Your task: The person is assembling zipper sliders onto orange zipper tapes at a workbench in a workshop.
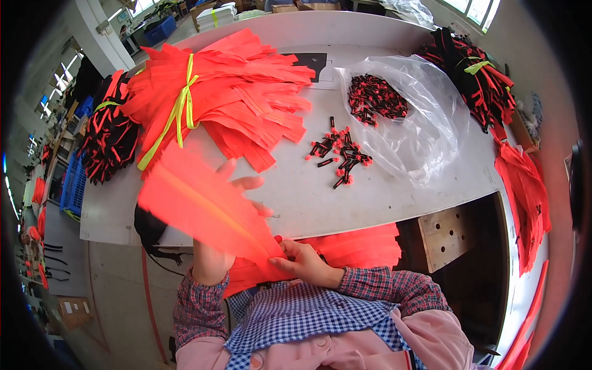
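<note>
A wide orange-red fabric strip (203, 203) with a lighter line along its middle slants in front of me; its upper end is blurred. Behind the strip is my left hand (248, 184), its fingers stretched out and apart, the palm and thumb mostly hidden. My right hand (302, 262) pinches the strip's lower end between thumb and fingers, beside a small red tip (278, 238). Whether that tip belongs to a separate piece I cannot make out. More orange-red strips (364, 243) lie across my lap under the table edge.
On the white table (296, 213) rests a large orange-red strip bundle (240, 92) tied with a yellow band (184, 102). Loose black-and-red tabs (342, 154) lie beside a clear plastic bag (431, 135) of more tabs. Black-and-red bundles stand at left (111, 132) and right (472, 74).
</note>
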The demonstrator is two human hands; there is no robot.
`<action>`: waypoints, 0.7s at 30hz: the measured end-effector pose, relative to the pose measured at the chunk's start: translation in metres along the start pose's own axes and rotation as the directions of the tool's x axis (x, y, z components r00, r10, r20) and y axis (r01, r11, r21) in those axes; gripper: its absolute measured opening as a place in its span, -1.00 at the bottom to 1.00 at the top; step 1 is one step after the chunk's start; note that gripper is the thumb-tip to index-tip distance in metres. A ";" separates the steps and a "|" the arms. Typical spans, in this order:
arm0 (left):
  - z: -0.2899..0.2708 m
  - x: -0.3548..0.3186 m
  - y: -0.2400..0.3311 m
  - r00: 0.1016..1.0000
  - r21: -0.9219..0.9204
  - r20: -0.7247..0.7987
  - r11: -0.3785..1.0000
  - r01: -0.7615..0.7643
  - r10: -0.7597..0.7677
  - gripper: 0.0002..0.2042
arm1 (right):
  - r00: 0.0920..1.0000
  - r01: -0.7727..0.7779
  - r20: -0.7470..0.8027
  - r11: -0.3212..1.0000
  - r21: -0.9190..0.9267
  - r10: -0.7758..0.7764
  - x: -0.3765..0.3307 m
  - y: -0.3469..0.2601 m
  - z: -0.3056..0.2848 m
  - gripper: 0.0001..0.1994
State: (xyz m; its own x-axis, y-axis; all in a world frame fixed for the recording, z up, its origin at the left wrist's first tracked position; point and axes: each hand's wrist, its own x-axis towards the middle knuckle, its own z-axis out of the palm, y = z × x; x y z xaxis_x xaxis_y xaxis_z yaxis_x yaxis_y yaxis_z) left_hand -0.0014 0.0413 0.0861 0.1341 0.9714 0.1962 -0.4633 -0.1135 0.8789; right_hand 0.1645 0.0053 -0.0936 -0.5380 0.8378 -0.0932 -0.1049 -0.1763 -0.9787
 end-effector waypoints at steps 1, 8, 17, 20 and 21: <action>0.000 -0.006 -0.001 1.000 -0.001 -0.005 1.000 0.001 -0.001 -0.25 | 0.998 -0.050 0.023 0.998 -0.034 0.051 0.001 -0.002 -0.001 -0.79; -0.018 -0.038 -0.031 0.897 0.373 0.411 0.867 -0.331 0.166 -0.46 | 0.988 0.145 -0.031 0.979 -0.146 -0.151 0.007 0.021 0.009 -0.81; -0.025 -0.035 -0.065 0.984 0.535 -0.064 0.827 0.172 -0.163 -0.46 | 0.824 0.478 -0.160 0.819 -0.318 -0.543 -0.013 -0.099 -0.008 -0.68; -0.024 -0.041 -0.092 0.969 0.584 -0.034 0.782 0.218 -0.244 -0.45 | 0.797 0.508 -0.115 0.762 -0.403 -0.592 -0.017 -0.112 -0.032 -0.73; -0.021 -0.041 -0.099 0.969 0.617 -0.014 0.761 0.203 -0.248 -0.44 | 0.819 0.504 -0.030 0.743 -0.439 -0.573 -0.016 -0.112 -0.038 -0.74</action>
State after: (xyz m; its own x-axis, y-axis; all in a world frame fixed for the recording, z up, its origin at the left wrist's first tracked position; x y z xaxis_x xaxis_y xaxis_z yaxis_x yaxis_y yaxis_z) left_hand 0.0203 0.0171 -0.0180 0.2324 0.9720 -0.0337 0.2150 -0.0175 0.9765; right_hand 0.2167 0.0308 0.0106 -0.3553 0.8025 0.4794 0.0182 0.5187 -0.8548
